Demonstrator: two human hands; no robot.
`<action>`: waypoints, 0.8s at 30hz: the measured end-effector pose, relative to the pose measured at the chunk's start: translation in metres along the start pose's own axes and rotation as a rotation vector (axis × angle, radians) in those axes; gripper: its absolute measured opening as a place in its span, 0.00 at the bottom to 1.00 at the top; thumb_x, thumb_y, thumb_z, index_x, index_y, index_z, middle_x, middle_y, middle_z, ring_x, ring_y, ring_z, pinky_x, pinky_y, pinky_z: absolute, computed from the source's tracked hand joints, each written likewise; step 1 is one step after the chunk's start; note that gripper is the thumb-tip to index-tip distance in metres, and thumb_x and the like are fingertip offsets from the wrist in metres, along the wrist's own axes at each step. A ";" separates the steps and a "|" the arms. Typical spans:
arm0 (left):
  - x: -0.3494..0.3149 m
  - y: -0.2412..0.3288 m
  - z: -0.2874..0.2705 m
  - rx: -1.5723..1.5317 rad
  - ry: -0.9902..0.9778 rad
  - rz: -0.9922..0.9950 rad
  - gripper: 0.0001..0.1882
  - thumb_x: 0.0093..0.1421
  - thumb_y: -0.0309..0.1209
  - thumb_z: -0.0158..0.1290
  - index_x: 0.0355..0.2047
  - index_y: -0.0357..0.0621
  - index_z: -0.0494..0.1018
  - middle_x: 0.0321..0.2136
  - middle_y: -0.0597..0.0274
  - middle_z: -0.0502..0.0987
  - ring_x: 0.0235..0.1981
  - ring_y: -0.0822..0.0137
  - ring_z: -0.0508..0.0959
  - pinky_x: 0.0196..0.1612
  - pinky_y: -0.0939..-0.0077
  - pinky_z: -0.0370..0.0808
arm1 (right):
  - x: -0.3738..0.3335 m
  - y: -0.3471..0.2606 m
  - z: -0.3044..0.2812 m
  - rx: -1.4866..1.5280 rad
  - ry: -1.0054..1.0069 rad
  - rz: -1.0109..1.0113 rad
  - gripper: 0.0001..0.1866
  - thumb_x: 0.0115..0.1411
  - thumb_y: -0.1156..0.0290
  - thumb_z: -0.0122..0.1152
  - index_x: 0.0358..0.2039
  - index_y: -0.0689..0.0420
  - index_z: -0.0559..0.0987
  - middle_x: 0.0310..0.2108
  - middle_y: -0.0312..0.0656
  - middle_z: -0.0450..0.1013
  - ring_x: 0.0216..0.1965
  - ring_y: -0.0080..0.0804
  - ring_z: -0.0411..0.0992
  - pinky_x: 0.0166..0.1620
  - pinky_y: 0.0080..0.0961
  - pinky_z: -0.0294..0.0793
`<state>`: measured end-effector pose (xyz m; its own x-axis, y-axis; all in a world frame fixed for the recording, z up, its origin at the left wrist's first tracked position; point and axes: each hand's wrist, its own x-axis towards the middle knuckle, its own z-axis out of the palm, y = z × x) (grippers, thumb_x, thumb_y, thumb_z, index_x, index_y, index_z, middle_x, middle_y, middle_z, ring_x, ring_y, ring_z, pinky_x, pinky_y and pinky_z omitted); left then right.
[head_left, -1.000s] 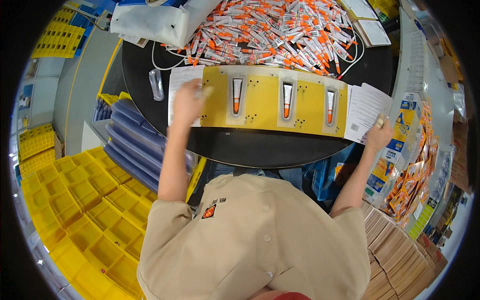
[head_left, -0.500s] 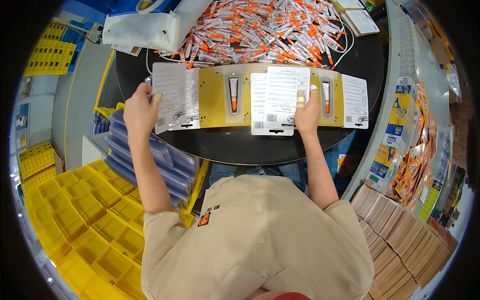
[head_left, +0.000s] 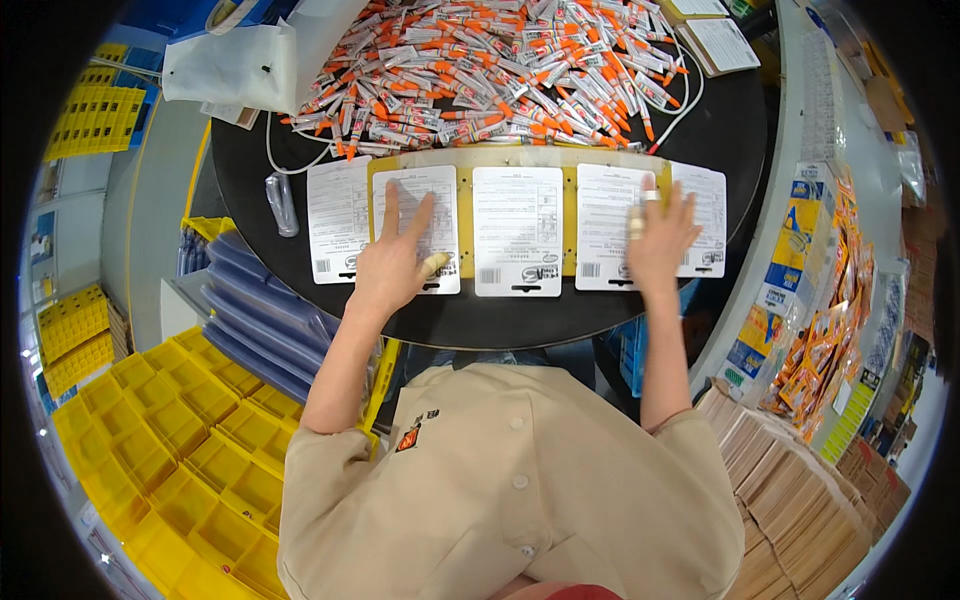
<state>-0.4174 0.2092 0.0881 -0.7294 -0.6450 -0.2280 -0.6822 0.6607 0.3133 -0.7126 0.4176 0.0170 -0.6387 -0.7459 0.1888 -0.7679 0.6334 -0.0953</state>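
Note:
Several white printed backing cards (head_left: 517, 225) lie in a row along a yellow tray-like jig (head_left: 569, 225) on the round black table. My left hand (head_left: 393, 262) rests on the second card from the left, index and middle fingers stretched out and apart. It holds nothing. At the right, my right hand (head_left: 660, 240) lies with spread fingers over the two rightmost cards, also holding nothing. Both hands wear pale finger wraps. Whatever sits under the cards is hidden. Beyond the jig spreads a large heap of small white glue-like tubes (head_left: 480, 85) with orange caps.
A clear plastic piece (head_left: 281, 205) lies at the table's left, near a white cable (head_left: 270, 145) and a translucent bag (head_left: 230, 70). Yellow bins (head_left: 190, 430) and stacked clear plastic sheets (head_left: 255, 310) stand left. Cardboard stacks (head_left: 790, 480) and orange packets (head_left: 815, 340) line the right.
My left hand has moved right from the jig's left end onto a card. Cards now cover the two blisters whose tubes showed before. My right hand has shifted right, its fingers spread.

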 end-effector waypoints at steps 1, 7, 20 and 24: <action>0.001 0.000 0.000 -0.012 -0.029 -0.024 0.40 0.51 0.45 0.61 0.64 0.62 0.57 0.66 0.40 0.46 0.33 0.46 0.80 0.31 0.62 0.79 | 0.016 0.025 0.003 -0.024 0.007 0.078 0.27 0.62 0.60 0.50 0.63 0.41 0.64 0.64 0.53 0.52 0.67 0.57 0.44 0.61 0.70 0.41; 0.007 0.016 -0.010 -0.057 0.005 -0.077 0.33 0.57 0.41 0.56 0.62 0.59 0.60 0.66 0.44 0.50 0.34 0.48 0.80 0.37 0.62 0.78 | 0.098 0.233 0.070 0.426 0.061 0.870 0.32 0.64 0.48 0.42 0.53 0.65 0.70 0.54 0.60 0.66 0.56 0.61 0.64 0.55 0.46 0.64; 0.025 -0.001 0.008 -0.007 0.100 0.110 0.26 0.62 0.32 0.47 0.60 0.41 0.60 0.63 0.41 0.55 0.35 0.52 0.81 0.43 0.63 0.76 | -0.075 0.080 0.080 0.606 0.362 1.009 0.20 0.67 0.63 0.43 0.39 0.70 0.73 0.36 0.61 0.74 0.38 0.59 0.72 0.44 0.43 0.69; 0.024 0.002 -0.014 -0.536 0.315 -0.074 0.18 0.62 0.27 0.46 0.52 0.39 0.69 0.48 0.43 0.73 0.31 0.57 0.80 0.35 0.66 0.76 | -0.166 -0.024 0.036 1.125 0.002 1.052 0.22 0.68 0.57 0.43 0.41 0.67 0.72 0.24 0.53 0.75 0.16 0.39 0.73 0.23 0.30 0.74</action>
<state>-0.4358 0.1893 0.0960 -0.5753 -0.8179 -0.0094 -0.5499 0.3783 0.7446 -0.5900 0.5185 -0.0475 -0.8982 -0.0748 -0.4332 0.3766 0.3773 -0.8461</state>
